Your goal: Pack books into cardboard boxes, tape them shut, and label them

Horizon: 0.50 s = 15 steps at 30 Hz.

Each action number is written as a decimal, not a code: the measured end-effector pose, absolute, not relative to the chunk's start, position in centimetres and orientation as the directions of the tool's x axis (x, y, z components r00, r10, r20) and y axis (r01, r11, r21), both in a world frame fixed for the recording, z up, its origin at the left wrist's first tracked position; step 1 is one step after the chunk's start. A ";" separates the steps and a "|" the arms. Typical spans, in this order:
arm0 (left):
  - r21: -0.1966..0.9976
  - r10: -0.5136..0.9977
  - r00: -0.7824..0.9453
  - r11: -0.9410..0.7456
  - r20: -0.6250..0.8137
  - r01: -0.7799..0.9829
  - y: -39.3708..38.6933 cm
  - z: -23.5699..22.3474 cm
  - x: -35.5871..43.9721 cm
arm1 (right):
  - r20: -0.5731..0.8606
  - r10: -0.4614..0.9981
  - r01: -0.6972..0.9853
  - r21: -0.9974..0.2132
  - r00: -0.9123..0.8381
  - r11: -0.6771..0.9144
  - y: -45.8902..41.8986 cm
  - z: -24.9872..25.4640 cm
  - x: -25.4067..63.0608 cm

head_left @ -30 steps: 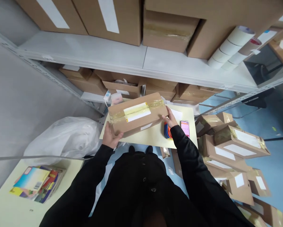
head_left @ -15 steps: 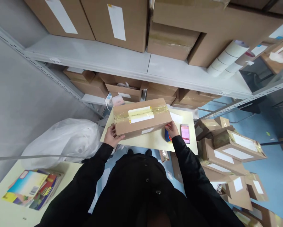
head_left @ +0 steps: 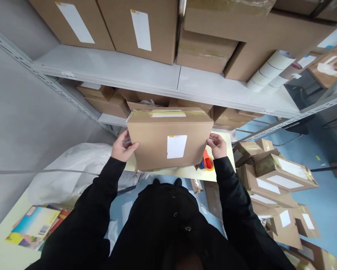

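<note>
A brown cardboard box is held up in front of me above the pale table, its broad side with a white label facing me. Clear tape and another label run along its upper side. My left hand grips the left end, thumb on the near face. On the right end my right hand holds the box, with the thumb near the edge and the other fingers partly hidden. Close below that hand lies a tape dispenser in red and blue, partly covered by the box.
A grey shelf with large cartons and white rolls crosses ahead. Several boxes are piled at right on the blue floor. At left are a white plastic bag and booklets on another table.
The box has been lifted and tilted so its broad labelled side faces me. Both hands rose with it and moved apart; the phone on the table is now hidden.
</note>
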<state>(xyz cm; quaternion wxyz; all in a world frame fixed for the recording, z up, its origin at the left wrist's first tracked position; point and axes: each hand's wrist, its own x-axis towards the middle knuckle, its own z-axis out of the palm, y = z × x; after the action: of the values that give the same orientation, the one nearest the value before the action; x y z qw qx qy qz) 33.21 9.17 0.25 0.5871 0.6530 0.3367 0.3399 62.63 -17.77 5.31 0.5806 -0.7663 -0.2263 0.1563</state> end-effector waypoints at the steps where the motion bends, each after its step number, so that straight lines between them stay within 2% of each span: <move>1: 0.996 0.856 0.513 -0.081 0.057 0.024 9.7 0.3 33.5 | 0.024 0.507 0.161 -0.960 0.861 -0.228 -17.6 5.6 62.7; 4: 0.998 0.877 0.479 -0.061 0.038 0.031 11.1 -0.4 34.7 | -0.002 0.473 0.149 -0.948 0.881 -0.281 -17.0 5.4 62.9; 7: 0.996 0.823 0.564 0.018 -0.063 0.085 12.1 -2.2 36.5 | -0.060 0.438 0.135 -0.906 0.897 -0.401 -16.4 3.6 63.2; 12: 0.926 0.706 0.651 0.019 -0.279 0.377 12.2 -5.8 39.8 | -0.168 0.424 0.118 -0.814 0.890 -0.569 -15.5 -0.7 63.1; 15: 0.915 0.641 0.702 0.004 -0.312 0.403 11.6 -6.8 40.0 | -0.228 0.421 0.063 -0.816 0.878 -0.574 -15.9 -2.1 62.8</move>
<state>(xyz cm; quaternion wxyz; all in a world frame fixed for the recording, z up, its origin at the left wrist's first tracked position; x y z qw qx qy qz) 40.01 11.62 -6.85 0.6024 0.6986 0.3733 0.0987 62.78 -15.91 -2.06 0.4398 -0.8635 -0.1400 0.2035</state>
